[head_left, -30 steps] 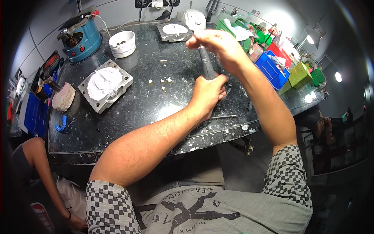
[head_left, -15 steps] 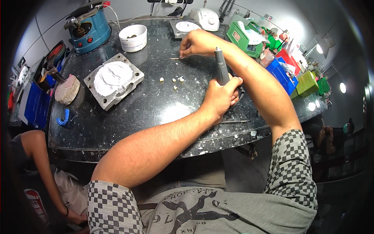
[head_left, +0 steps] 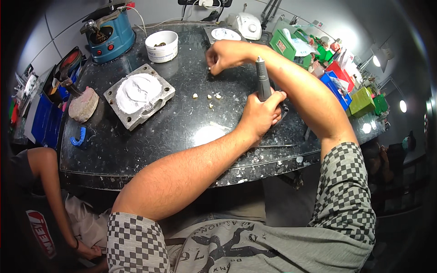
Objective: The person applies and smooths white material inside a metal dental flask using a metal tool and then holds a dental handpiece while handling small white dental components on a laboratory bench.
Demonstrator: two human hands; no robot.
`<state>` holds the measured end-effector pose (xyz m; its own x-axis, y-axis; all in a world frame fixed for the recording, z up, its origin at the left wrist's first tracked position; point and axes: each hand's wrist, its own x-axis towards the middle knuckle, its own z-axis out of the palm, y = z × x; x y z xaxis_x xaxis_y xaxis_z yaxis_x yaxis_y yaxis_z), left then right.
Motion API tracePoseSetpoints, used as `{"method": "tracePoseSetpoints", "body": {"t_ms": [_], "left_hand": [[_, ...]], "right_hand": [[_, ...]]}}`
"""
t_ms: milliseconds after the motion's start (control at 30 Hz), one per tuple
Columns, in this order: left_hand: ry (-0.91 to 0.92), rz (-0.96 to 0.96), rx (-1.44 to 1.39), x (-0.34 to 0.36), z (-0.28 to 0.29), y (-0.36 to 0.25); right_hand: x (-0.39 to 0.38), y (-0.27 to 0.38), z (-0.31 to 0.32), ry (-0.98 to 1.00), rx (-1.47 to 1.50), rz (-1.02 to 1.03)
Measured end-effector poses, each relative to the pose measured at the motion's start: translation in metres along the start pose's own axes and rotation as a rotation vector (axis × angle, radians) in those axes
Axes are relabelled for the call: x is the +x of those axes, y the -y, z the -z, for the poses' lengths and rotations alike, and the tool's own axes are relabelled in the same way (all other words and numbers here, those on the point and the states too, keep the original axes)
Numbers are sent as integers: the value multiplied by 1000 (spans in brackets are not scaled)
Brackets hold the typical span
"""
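Step in hand: you seem to be at a handling pause, with the dark handpiece [head_left: 262, 81] parked in one fist while the other hand deals with something small at the black table [head_left: 182, 125]
Left hand: your left hand [head_left: 263, 113] is wrapped around the lower part of the handpiece, thumb across it; the forearm slants up from the lower left
Handpiece: it stands nearly upright above your left fist, tip uppermost, seen against your right forearm; touching or apart, you cannot tell from this view
Right hand: your right hand [head_left: 227, 57] reaches across past the handpiece, wrist bent, fingers curled toward the table; a tiny pale tip [head_left: 209, 68] shows by the fingertips, but whether they pinch it is unclear
Next move: it would likely call for a sure fingertip grip on that small thing, with your left fist holding the handpiece steady and its tip clear of your forearm
Pale bits: four small pieces [head_left: 209, 97] lie on the table between your right hand and left forearm, touched by neither
Thin tool: a slender rod [head_left: 278, 146] lies near the table edge, just beyond your left wrist
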<state>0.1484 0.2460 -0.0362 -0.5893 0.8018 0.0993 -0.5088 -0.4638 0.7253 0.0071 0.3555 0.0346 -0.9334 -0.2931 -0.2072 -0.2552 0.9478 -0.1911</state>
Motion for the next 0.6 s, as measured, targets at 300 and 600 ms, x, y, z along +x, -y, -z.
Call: {"method": "tracePoseSetpoints", "body": {"t_ms": [300, 600], "left_hand": [[-29, -233, 415, 4, -1, 13], [-74, -253, 479, 1, -1, 9]], "right_hand": [[-136, -11, 42, -495, 897, -26], [-209, 33, 32, -701, 927, -50]]}}
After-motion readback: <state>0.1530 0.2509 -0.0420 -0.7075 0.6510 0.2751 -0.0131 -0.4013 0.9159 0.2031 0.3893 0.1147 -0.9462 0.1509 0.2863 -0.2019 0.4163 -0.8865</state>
